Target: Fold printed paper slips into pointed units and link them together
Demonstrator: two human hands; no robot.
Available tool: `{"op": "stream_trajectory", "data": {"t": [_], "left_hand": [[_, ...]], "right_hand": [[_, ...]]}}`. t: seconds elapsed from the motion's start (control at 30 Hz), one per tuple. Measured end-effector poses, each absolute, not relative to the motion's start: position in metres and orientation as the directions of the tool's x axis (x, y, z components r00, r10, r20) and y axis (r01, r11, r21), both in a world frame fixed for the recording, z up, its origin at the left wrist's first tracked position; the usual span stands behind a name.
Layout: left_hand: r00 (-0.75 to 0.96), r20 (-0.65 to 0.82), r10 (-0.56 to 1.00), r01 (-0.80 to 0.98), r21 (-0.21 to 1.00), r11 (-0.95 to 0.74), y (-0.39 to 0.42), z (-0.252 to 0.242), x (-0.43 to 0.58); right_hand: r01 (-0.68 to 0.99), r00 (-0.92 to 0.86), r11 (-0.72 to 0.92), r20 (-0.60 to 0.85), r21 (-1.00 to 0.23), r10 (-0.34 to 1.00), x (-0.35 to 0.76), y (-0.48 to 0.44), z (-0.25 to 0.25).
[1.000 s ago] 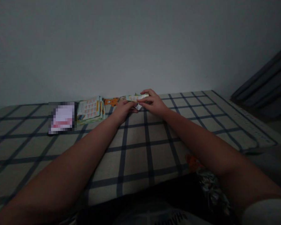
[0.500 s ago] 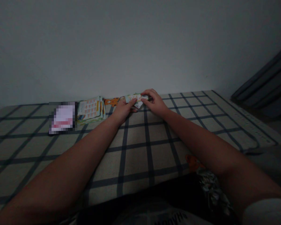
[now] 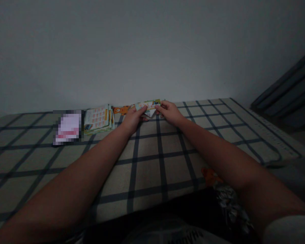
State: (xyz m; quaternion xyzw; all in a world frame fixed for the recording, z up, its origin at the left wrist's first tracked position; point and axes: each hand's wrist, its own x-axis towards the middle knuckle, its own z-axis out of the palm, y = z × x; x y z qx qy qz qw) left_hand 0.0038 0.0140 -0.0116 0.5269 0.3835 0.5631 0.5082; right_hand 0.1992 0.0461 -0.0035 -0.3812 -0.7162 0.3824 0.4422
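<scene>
Between my two hands is a folded sheet of printed paper (image 3: 150, 105), with a pointed flap facing me and coloured print along its upper band. My left hand (image 3: 133, 118) grips its left side, thumb on top and fingers underneath. On the right side, my right hand (image 3: 169, 112) pinches the edge between thumb and curled fingers. The paper is held just above the checked cloth, near the wall. To the left of my hands lies a stack of printed sheets (image 3: 98, 118) showing calendar-like grids.
Left of the stack is a blurred-out pale rectangular object (image 3: 68, 127) with a dark edge. A checked cloth (image 3: 147, 169) with orange bear prints covers the surface, which meets a plain wall (image 3: 152, 51). Dark folded fabric (image 3: 289, 91) hangs at the right.
My right hand has shifted slightly right and down, its fingers drawn back from the paper's top. More of the paper's upper right corner now shows. My left hand has barely moved.
</scene>
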Motion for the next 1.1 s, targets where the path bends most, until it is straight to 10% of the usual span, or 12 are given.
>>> {"op": "stream_trajectory", "data": {"t": [1.1], "left_hand": [[0.023,0.214,0.977,-0.057,0.976,-0.212,0.0088,-0.0115,0.0054]], "right_hand": [[0.17,-0.328,0.423,0.353,-0.89,0.876,0.2006,0.0438,-0.0015]]}}
